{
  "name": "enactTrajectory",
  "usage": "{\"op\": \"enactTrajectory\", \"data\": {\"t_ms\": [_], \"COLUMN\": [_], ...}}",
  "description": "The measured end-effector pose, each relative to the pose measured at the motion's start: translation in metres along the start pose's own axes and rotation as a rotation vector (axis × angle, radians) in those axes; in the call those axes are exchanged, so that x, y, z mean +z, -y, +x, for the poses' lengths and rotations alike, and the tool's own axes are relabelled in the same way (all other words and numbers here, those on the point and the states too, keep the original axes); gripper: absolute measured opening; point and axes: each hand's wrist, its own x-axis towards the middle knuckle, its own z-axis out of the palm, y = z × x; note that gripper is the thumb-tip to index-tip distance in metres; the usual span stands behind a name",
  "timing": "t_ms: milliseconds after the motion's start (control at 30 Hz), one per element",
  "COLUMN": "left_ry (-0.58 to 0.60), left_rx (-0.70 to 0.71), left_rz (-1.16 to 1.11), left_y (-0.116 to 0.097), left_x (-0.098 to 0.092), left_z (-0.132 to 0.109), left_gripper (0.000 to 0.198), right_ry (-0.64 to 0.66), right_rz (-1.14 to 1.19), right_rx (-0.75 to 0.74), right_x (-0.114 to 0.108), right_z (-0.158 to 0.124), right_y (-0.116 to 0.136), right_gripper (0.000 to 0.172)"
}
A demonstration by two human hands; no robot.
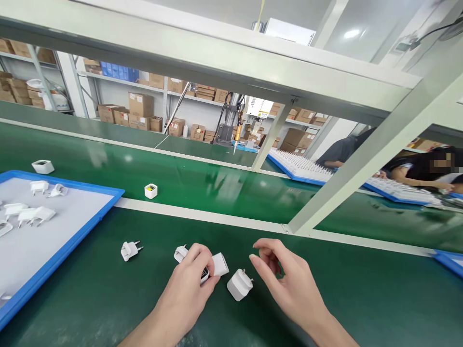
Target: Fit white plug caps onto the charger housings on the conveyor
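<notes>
My left hand point(191, 279) is closed around a white charger plug part point(219, 264) on the green table, with another white piece point(180, 253) just behind its fingers. My right hand point(282, 277) hovers beside it with fingers curled and apart, holding nothing. A white two-pin plug point(239, 284) lies on the mat between the two hands. Another white two-pin plug point(129, 250) lies alone to the left.
A blue-rimmed tray point(61, 250) with several white plug parts sits at the left. Two small white housings point(151, 191) point(43, 166) rest on the green conveyor belt. A metal frame post point(347, 178) slants across. Other people work at blue trays point(300, 168) far right.
</notes>
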Motion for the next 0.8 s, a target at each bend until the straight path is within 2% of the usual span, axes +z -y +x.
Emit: {"op": "enactTrajectory", "data": {"t_ms": [200, 333, 400, 467, 567, 633, 733, 800], "left_ry": [0.011, 0.002, 0.01, 0.014, 0.015, 0.038, 0.079, 0.1], "left_rx": [-0.036, 0.06, 0.125, 0.179, 0.154, 0.098, 0.07, 0.077], "left_rz": [0.008, 0.005, 0.011, 0.032, 0.055, 0.047, 0.024, 0.002], "left_y": [-0.001, 0.001, 0.004, 0.007, 0.009, 0.007, 0.0, -0.003], "left_x": [0.0, 0.002, 0.003, 0.006, 0.008, 0.006, 0.0, -0.005], "left_z": [0.001, 0.003, 0.004, 0.005, 0.006, 0.006, 0.006, 0.006], "left_gripper": [0.015, 0.041, 0.045, 0.04, 0.037, 0.04, 0.041, 0.04], "right_ry": [-0.154, -0.091, 0.026, 0.172, 0.402, 0.567, 0.854, 0.997], "right_rz": [0.09, 0.13, 0.117, 0.033, -0.16, -0.255, -0.39, -0.45], "right_rx": [-0.038, -0.109, -0.211, -0.369, -0.531, -0.497, -0.375, -0.328], "right_x": [0.002, 0.006, 0.011, 0.016, 0.028, 0.039, 0.06, 0.072], "right_z": [0.008, 0.024, 0.036, 0.051, 0.08, 0.099, 0.121, 0.129], "right_y": [0.002, 0.024, 0.042, 0.062, 0.09, 0.102, 0.109, 0.108], "right_gripper": [0.011, 0.008, 0.009, 0.013, 0.014, 0.016, 0.035, 0.042]}}
